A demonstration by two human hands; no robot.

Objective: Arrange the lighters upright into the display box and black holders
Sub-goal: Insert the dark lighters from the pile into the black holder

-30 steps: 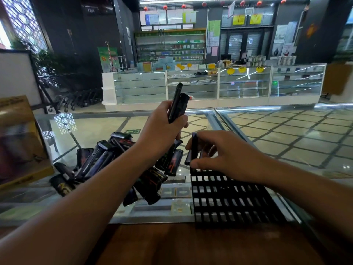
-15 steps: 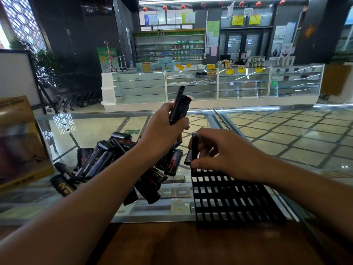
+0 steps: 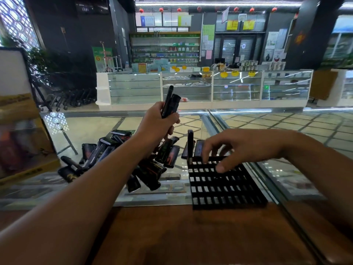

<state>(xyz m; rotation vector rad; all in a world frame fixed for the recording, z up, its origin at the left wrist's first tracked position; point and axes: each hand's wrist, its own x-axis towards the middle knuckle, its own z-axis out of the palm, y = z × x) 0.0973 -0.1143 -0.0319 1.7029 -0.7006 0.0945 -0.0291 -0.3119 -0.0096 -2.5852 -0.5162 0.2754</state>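
A black holder (image 3: 225, 184), a slotted grid tray, lies on the glass-topped bench (image 3: 91, 129) with its near edge over the bench's wooden strip (image 3: 191, 236). One lighter (image 3: 190, 144) stands upright in the slot at the holder's far left corner, and a second lighter (image 3: 198, 148) sits just to its right, along the holder's far edge, though whether it is seated in a slot cannot be told. The right hand (image 3: 240, 148) hovers over the far part of the holder with its fingers (image 3: 207, 152) spread and loosely bent, holding nothing; the thumb tip is down at the grid, and whether it touches cannot be told. To the left of the holder and higher up, the left hand (image 3: 160, 121) has its fingers curled round two dark lighters (image 3: 170, 101), which stick up out of the fist, one a little taller than the other. On the glass to the left of the holder, partly behind the left forearm, lies a loose pile of lighters (image 3: 107, 150) pointing every way, the nearest of them close to the holder's left side. Farther left of the pile, at the edge of view, stands a yellow display box (image 3: 21, 140), blurred.
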